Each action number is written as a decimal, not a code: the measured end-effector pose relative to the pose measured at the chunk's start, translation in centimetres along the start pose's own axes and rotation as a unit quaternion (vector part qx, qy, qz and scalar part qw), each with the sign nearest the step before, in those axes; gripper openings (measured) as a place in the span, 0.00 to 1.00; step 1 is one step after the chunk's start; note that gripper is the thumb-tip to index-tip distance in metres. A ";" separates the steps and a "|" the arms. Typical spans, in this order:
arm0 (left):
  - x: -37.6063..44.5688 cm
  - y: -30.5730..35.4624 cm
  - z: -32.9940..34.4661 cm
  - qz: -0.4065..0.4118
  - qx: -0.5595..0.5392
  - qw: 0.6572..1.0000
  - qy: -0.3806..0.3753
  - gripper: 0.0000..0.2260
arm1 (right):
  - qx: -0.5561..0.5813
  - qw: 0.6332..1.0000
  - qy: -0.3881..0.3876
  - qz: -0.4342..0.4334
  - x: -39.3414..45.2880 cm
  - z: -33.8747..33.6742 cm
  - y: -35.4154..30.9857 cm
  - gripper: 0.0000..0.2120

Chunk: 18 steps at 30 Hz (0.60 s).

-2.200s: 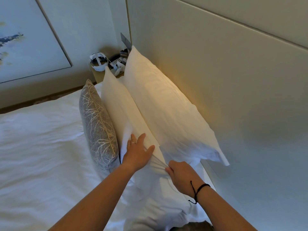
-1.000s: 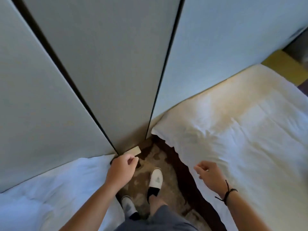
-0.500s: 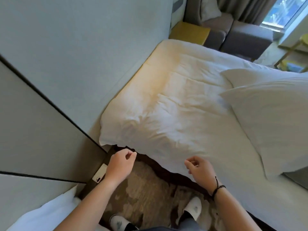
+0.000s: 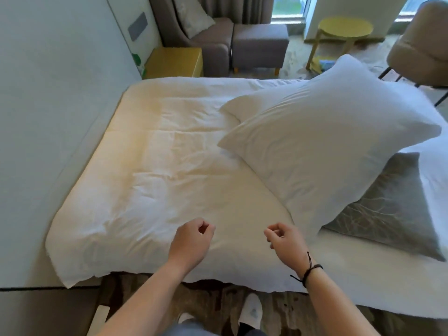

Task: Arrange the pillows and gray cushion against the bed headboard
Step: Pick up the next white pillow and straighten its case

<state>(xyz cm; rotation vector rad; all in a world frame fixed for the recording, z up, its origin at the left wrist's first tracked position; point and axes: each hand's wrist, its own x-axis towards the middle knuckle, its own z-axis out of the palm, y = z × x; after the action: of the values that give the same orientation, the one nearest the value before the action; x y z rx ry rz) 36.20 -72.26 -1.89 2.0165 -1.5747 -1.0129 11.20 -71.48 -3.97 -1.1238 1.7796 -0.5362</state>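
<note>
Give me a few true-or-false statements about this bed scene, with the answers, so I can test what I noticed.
1. The white pillow lies partly on top of the gray cushion. True.
2. The left hand grips a corner of the pillow. False: its fingers are loosely curled and hold nothing, over the white duvet.
3. The right hand has a dark cord around its wrist. True.
4. The pillow stands upright against the headboard. False: it lies out on the bed, apart from the headboard.
5. A red stool stands by the window. False: the small round table there is yellow.
</note>
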 end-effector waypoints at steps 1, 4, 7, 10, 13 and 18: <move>0.8 1.0 0.5 0.008 0.006 1.000 -0.007 0.13 | 0.010 1.000 0.010 0.003 0.4 -0.7 0.2 0.05; 3.3 3.2 2.1 0.032 0.013 0.999 -0.024 0.10 | 0.034 0.999 0.034 0.020 1.2 -2.2 0.9 0.04; 6.1 5.5 4.5 0.054 0.002 0.998 -0.041 0.03 | 0.037 0.997 0.061 0.038 1.6 -3.9 1.7 0.04; 8.7 8.5 7.5 0.088 -0.008 0.993 -0.079 0.03 | 0.022 0.992 0.107 0.062 1.8 -6.8 2.5 0.03; 10.5 11.5 10.2 0.124 -0.014 0.985 -0.121 0.04 | 0.007 0.984 0.160 0.084 2.0 -10.4 3.2 0.02; 11.9 14.4 13.0 0.154 0.005 0.975 -0.159 0.03 | 0.021 0.972 0.205 0.110 3.4 -14.3 4.3 0.04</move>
<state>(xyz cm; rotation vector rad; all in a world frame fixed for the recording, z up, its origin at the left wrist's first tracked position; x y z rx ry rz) 18.33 -86.08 -4.21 1.6010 -1.9823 -1.2442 -3.81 -73.95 -2.09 -0.8085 2.2051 -0.7039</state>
